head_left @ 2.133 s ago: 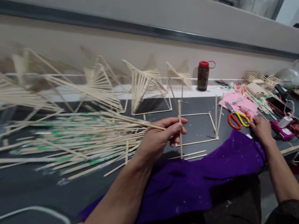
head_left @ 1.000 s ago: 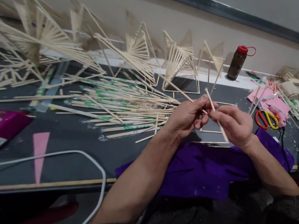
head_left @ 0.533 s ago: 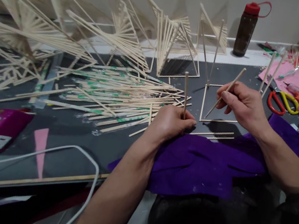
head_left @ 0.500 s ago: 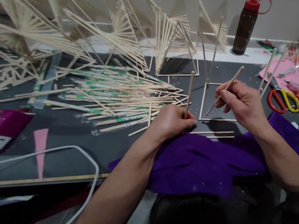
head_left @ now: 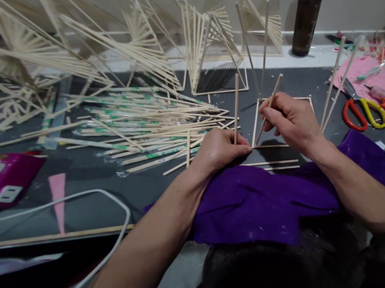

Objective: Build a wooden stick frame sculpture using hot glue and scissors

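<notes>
A thin wooden stick [head_left: 272,98] is pinched in my right hand [head_left: 293,124]. Its lower end meets the near left corner of a square stick frame [head_left: 256,123] lying flat on the table. My left hand [head_left: 219,149] rests just left of that corner, fingers closed around another stick [head_left: 236,104] that stands almost upright; its lower end is hidden by the thumb. Thin sticks [head_left: 264,47] rise from the frame's far left corner, and two more sticks [head_left: 331,84] stand to the right, their feet behind my right wrist. Two loose sticks [head_left: 281,166] lie in front of the frame.
A pile of sticks [head_left: 166,124], some in plastic wrappers, covers the table left of my hands. Fan-shaped stick models [head_left: 133,34] line the wall. Purple cloth [head_left: 251,209] lies before me. Scissors [head_left: 356,115], a dark bottle [head_left: 305,22] and a white cable [head_left: 95,190] are around.
My right hand has moved left and turned its stick more upright, bringing the lower end onto the frame's corner. My left fingertips are closer to that corner. The view has shifted slightly.
</notes>
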`<state>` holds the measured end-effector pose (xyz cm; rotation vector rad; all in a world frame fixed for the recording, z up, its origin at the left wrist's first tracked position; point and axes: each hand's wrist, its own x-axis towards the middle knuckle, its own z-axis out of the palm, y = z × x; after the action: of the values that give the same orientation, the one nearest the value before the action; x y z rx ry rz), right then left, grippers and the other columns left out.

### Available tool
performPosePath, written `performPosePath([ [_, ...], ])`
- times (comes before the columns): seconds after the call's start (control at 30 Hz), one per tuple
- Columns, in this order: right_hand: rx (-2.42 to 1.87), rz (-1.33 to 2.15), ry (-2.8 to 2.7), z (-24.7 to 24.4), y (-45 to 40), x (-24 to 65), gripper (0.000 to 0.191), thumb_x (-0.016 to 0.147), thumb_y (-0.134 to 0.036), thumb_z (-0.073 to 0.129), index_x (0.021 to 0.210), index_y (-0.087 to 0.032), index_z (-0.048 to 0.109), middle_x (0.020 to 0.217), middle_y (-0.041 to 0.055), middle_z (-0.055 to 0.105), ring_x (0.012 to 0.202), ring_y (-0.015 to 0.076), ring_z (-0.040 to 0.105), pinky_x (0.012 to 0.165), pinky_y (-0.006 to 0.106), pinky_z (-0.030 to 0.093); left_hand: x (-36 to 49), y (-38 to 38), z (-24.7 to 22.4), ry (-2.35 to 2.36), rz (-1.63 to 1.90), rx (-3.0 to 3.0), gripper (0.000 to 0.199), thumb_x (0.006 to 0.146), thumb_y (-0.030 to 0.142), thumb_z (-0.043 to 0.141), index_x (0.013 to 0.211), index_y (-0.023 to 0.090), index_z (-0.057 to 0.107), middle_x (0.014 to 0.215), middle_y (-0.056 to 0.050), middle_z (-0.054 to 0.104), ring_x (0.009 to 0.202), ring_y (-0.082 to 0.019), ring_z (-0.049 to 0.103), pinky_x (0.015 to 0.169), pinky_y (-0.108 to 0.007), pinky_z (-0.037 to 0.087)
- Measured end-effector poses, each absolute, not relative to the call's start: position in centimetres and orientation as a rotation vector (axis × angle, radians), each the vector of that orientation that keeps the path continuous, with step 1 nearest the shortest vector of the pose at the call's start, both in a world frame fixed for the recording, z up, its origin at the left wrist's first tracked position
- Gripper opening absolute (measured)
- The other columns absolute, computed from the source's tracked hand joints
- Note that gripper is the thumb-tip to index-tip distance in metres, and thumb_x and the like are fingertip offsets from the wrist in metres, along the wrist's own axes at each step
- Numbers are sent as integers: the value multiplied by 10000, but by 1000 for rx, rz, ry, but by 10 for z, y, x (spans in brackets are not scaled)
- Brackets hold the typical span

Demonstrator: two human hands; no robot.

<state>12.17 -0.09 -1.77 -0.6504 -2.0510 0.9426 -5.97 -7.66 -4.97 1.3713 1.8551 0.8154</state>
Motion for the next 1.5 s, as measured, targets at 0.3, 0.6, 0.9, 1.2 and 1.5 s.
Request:
performPosePath([
  [0.3,-637,844,-2123,-18,-1,118,173,958,-199,492,845,-175,620,721,-22,624,723,102,620,780,286,550,-57,-75,-50,1884,809,1382,196,602,335,715,681,156,727,522,-6,603,453,-103,452,448,-235,305],
  [0.6,-603,771,-2198,-18,1,117,162,965,-201,492,842,-164,590,761,-4,618,778,108,611,790,270,532,-57,-75,-49,1891,771,1403,211,618,341,686,698,150,723,504,7,570,451,-97,433,456,-236,298],
  [0.9,-546,737,-2294,-15,-4,111,172,996,-182,453,852,-152,541,824,-2,585,814,94,594,801,258,500,-56,-74,-48,1913,718,1418,227,641,329,672,722,122,721,487,13,545,443,-91,421,448,-227,285],
  [1.2,-561,647,-2313,-17,-9,102,202,1013,-211,408,829,-173,484,853,2,545,820,88,565,808,258,475,-53,-75,-41,1951,652,1439,246,668,344,655,725,116,730,452,25,506,424,-80,384,442,-219,259],
  [1.5,-623,672,-2266,-17,-9,105,208,980,-196,401,818,-171,529,779,-3,566,759,102,534,755,260,433,-53,-73,-43,1941,661,1447,230,647,309,626,732,125,736,460,24,521,447,-97,427,469,-223,287],
])
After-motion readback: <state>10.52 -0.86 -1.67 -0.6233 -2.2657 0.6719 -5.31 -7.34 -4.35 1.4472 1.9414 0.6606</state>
